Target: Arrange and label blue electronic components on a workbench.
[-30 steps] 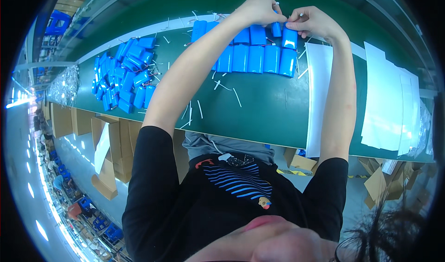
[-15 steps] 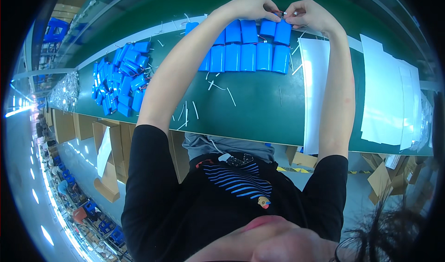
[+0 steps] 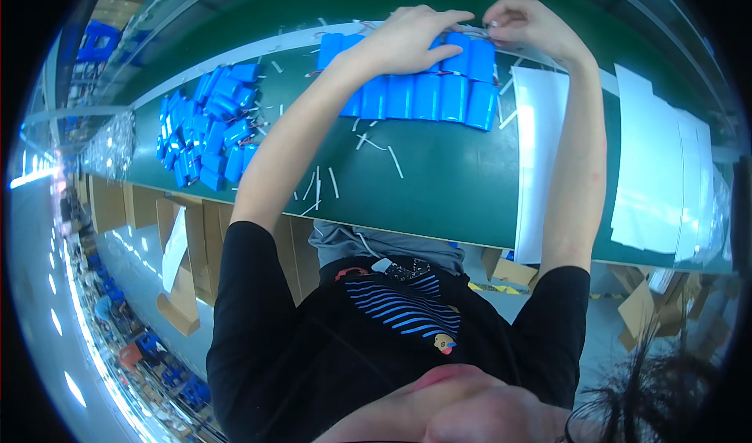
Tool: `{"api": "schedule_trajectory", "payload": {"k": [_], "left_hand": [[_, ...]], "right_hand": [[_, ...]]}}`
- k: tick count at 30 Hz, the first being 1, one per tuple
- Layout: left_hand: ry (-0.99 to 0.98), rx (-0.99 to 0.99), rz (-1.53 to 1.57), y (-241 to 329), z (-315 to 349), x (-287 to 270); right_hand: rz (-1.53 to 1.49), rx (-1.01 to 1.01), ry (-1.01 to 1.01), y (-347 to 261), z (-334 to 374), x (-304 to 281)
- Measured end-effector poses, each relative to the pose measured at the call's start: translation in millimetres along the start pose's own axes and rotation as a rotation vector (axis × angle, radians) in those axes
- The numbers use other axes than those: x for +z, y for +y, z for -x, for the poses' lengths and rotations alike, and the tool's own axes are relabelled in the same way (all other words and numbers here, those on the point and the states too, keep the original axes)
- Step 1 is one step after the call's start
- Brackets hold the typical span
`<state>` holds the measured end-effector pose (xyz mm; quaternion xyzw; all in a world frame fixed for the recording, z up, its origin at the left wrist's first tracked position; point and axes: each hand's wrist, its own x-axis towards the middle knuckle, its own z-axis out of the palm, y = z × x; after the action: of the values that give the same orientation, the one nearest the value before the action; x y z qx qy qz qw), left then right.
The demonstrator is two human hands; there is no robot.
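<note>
Blue shrink-wrapped battery packs [image 3: 426,97] with thin wire leads lie side by side in two rows toward the far edge of the table. Over the back row, my left hand [image 3: 411,39] lies with thumb and fingers apart, holding nothing and seeming to touch the packs' tops. My right hand [image 3: 526,29] is closed in a pinch just beyond the row's right end, on a wire lead with a small pale connector [image 3: 493,25]. My left hand and forearm hide part of the rows.
A loose heap of similar blue packs [image 3: 211,133] lies at the left on the green table [image 3: 439,169]. White strips [image 3: 395,161] are scattered in front of the rows. White sheets [image 3: 662,169] lie at the right, and cardboard boxes [image 3: 192,247] stand below the table's front edge.
My left hand has let go of the wire lead, opened and shifted left and down over the packs. My right hand stays pinched, slightly farther right. The view has shifted slightly.
</note>
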<state>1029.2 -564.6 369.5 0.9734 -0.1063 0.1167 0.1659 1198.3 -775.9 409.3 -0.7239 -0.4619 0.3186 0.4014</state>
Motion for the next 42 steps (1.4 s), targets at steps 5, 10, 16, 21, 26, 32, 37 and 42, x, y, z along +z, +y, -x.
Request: {"api": "schedule_trajectory", "payload": {"k": [5, 10, 16, 21, 26, 32, 37, 42], "left_hand": [[0.369, 0.035, -0.139, 36, 62, -51], [0.347, -0.331, -0.372, -2, 210, -107], [0.084, -0.639, -0.407, -5, 309, -138], [0.032, -0.665, -0.46, -13, 301, -135], [0.18, -0.751, -0.392, 7, 299, -126], [0.597, -0.652, -0.215, 72, 268, -120], [0.588, -0.543, -0.144, 132, 235, -83], [0.585, -0.511, -0.193, 99, 267, -91]], "right_hand": [[0.045, -0.041, 0.073, 17, 7, -5], [0.167, -0.062, 0.269, 19, 1, -29], [0.203, -0.248, 0.423, -57, 2, 9], [0.237, -0.519, 0.316, -140, 26, 78], [0.107, -0.633, 0.103, -167, 39, 149], [-0.029, -0.311, -0.11, -158, 42, 213], [0.102, -0.376, 0.011, -165, 47, 231], [0.184, -0.332, -0.003, -151, 35, 208]]}}
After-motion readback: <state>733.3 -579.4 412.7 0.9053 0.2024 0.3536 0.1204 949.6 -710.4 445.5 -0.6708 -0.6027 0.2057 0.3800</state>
